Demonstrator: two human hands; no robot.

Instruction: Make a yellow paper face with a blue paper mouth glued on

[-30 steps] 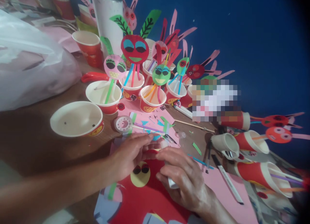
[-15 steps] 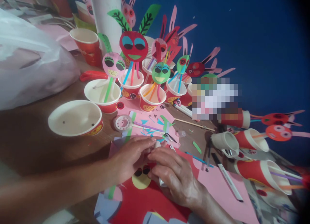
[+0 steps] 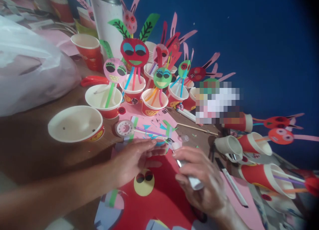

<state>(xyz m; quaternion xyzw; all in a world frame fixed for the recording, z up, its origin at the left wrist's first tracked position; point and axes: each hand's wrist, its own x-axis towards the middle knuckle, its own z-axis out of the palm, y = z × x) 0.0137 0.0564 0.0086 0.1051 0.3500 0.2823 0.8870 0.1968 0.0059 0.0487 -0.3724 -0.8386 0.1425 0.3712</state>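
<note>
Brown tabletop (image 3: 82,154), mostly hidden; right hand (image 3: 203,170) around a half-covered white tube (image 3: 195,183), left hand (image 3: 132,160) (hold unclear).

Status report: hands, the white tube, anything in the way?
Right hand holding white tube. Left hand open, above red paper. Yellow disc lying on that paper, in plain view.

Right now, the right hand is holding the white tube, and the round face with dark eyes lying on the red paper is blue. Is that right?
Not quite: the round face with dark eyes on the red paper is pale yellow, not blue, as the head view shows. The right hand does hold the white tube.
</note>
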